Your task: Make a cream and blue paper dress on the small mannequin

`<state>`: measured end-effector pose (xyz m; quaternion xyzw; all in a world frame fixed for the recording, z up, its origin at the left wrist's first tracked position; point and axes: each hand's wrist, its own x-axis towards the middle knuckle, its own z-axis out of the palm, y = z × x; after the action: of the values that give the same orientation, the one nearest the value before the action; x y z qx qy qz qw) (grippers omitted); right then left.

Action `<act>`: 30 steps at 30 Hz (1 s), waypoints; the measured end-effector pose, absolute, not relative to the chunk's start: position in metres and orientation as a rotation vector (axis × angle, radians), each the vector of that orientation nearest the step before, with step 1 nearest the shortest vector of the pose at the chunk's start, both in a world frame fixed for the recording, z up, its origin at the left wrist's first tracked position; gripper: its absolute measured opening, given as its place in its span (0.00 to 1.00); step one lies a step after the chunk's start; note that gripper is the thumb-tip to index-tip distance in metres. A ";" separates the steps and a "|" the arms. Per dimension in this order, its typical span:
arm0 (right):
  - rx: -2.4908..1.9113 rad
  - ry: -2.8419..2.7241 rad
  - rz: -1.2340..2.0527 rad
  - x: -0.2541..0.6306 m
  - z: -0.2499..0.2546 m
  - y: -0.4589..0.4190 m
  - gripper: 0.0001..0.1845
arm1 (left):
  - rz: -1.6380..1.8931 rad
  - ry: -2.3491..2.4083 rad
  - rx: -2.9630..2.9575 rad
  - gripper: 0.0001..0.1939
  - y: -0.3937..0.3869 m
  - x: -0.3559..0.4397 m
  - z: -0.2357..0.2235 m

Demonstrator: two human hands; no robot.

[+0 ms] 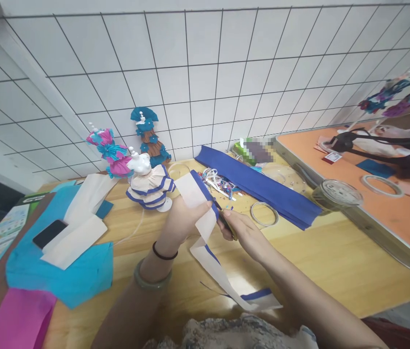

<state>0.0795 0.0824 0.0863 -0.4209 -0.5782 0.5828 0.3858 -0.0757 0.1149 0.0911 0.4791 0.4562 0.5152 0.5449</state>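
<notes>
My left hand (186, 218) is closed on a long cream paper strip (190, 189) with a blue border along one edge. The strip's lower part folds down and trails over the wooden table toward me. My right hand (243, 230) grips scissors (228, 223), whose dark blades meet the blue edge of the strip beside my left fingers. Just behind my left hand stands a small white dress form (140, 162) wearing a cream tiered skirt (147, 186) with blue trim. A thin dark offcut (212, 289) hangs near the lower strip.
Folded blue paper (259, 186) lies behind my hands, near a heap of scraps (219, 182) and a tape roll (265, 214). Turquoise paper (81, 271), cream sheets and a phone (50, 234) are at left. Two decorated forms stand by the wall. An orange table (408, 228) adjoins at right.
</notes>
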 end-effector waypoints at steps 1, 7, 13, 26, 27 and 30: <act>-1.063 -1.456 1.498 0.079 0.086 0.083 0.20 | 1.225 1.089 1.147 0.12 0.115 -0.076 0.091; -1.051 -1.384 1.559 0.077 0.085 0.084 0.20 | 1.255 1.157 1.211 0.13 0.114 -0.075 0.092; -1.053 -1.348 1.553 0.074 0.084 0.084 0.22 | 1.287 1.215 1.224 0.14 0.113 -0.073 0.097; -0.966 -1.259 1.587 0.073 0.072 0.087 0.23 | 1.284 1.154 1.198 0.14 0.116 -0.074 0.087; -0.978 -1.260 1.574 0.073 0.071 0.087 0.24 | 1.284 1.149 1.196 0.13 0.115 -0.074 0.086; -1.016 -1.266 1.542 0.072 0.068 0.087 0.25 | 1.287 1.148 1.178 0.13 0.115 -0.073 0.086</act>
<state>0.0721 0.0871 0.0684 -0.4082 -0.5087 0.6197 0.4365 -0.0735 0.1153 0.0865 0.4876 0.4753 0.5328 0.5024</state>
